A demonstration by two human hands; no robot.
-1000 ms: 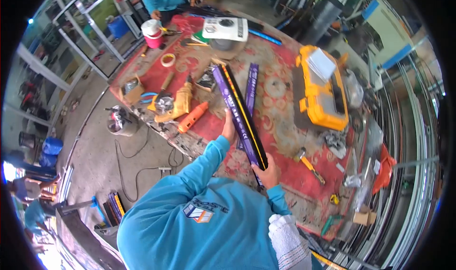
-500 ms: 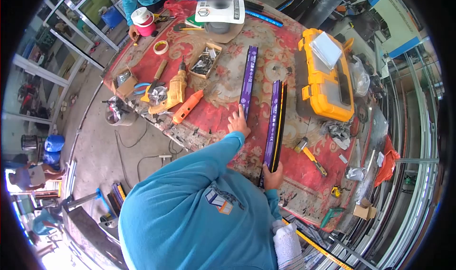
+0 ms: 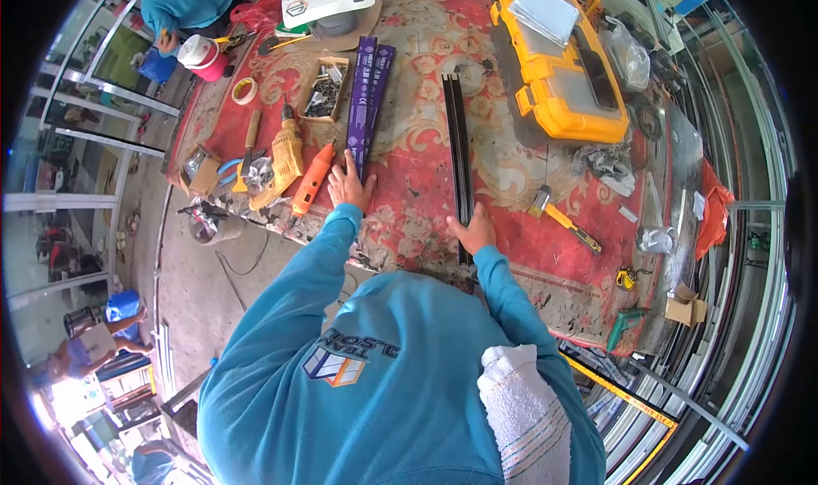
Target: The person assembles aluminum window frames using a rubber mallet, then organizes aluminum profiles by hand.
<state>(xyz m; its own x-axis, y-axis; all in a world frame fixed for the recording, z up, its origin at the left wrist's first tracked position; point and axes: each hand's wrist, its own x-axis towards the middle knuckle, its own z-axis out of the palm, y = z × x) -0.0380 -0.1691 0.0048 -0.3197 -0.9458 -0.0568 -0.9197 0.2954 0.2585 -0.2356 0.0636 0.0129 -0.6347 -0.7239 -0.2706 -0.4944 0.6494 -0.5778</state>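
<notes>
Two long strips with purple printed film (image 3: 367, 97) lie side by side on the red patterned cloth of the table. My left hand (image 3: 350, 186) rests at their near end, fingers spread. To the right lies a dark grooved profile (image 3: 458, 144), pointing away from me. My right hand (image 3: 475, 228) is at its near end, thumb on the left side and the fingers along the right side. An orange tool (image 3: 313, 180) lies just left of my left hand, beside a yellow drill (image 3: 283, 161).
A box of small metal parts (image 3: 325, 91) stands beyond the drill. An open yellow case (image 3: 558, 76) is at the back right. A hammer (image 3: 564, 218) and a tape measure (image 3: 626, 279) lie at right. Another person (image 3: 183, 8) stands at the far left corner.
The second purple strip has moved left beside the first, with my left hand now at their near ends. The dark profile now lies apart, at my right hand. The view has shifted.
</notes>
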